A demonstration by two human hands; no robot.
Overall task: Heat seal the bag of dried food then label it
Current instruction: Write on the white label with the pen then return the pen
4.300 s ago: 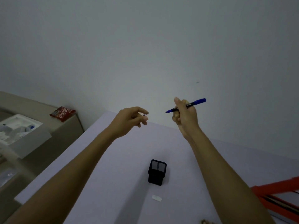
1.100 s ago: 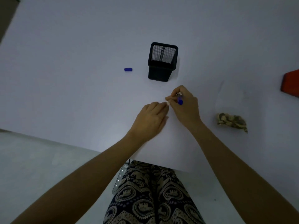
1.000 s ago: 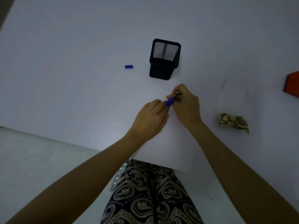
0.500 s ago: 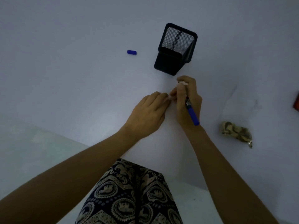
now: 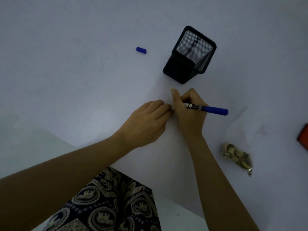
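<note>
Blue pen (image 5: pixel 206 108) sits gripped in the right hand (image 5: pixel 188 114) at frame centre, barrel pointing right, tip end buried between the two hands. Whatever is under the tip is hidden: the left hand (image 5: pixel 146 122) lies knuckles up, fingers curled down against the white table (image 5: pixel 66 89) and touching the right hand; can't tell whether it pinches anything. No label visible.

Bag of dried food (image 5: pixel 237 155) lies lower right on the table, well apart from both hands, crumpled; dim light, contents hard to make out, seal state unreadable.

Black mesh pen holder (image 5: pixel 189 55) stands just above the right hand, looks empty. Blue cap (image 5: pixel 141 50) lies loose to its left, upper centre. Red object (image 5: pixel 303 139) cut off at the right edge, can't identify. Patterned trousers (image 5: pixel 108 205) at bottom centre below the table edge. Forearms cover much of the lower frame.
</note>
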